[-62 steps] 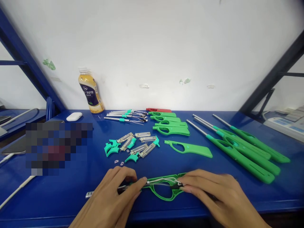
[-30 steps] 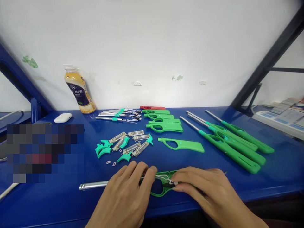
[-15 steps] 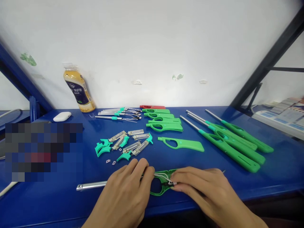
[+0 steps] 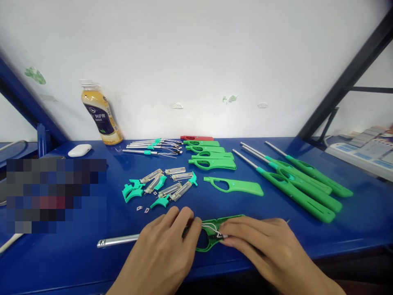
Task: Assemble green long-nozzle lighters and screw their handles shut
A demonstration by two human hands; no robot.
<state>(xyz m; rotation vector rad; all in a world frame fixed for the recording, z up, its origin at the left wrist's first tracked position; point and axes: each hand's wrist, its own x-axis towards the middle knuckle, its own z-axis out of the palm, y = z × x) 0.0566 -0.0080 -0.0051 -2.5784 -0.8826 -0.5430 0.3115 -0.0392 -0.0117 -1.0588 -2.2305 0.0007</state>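
Note:
Near the table's front edge, my left hand point(image 4: 162, 246) is closed around the joint where a metal lighter tube point(image 4: 118, 241) meets an open green handle half point(image 4: 205, 248). The tube points left beyond my knuckles. White wires point(image 4: 210, 225) run across the handle's loop from my left fingers to a small black part point(image 4: 212, 237). My right hand point(image 4: 267, 241) pinches at that black part and the handle's rear; the thumb and fingertips hide most of what lies there. A thin pointed tip sticks out behind the right hand.
Teal triggers point(image 4: 134, 195), clear fuel tanks point(image 4: 170, 190) and tube assemblies point(image 4: 147, 152) lie behind my hands. Green handle halves point(image 4: 245, 187) and a red one point(image 4: 202, 138) lie beyond. Several assembled lighters point(image 4: 297, 196) are at right. A bottle point(image 4: 101, 114) and white case point(image 4: 80, 150) stand left.
The green handle has tilted slightly, with more of its upper rim showing above my right fingers. Both hands keep nearly the same place and grip.

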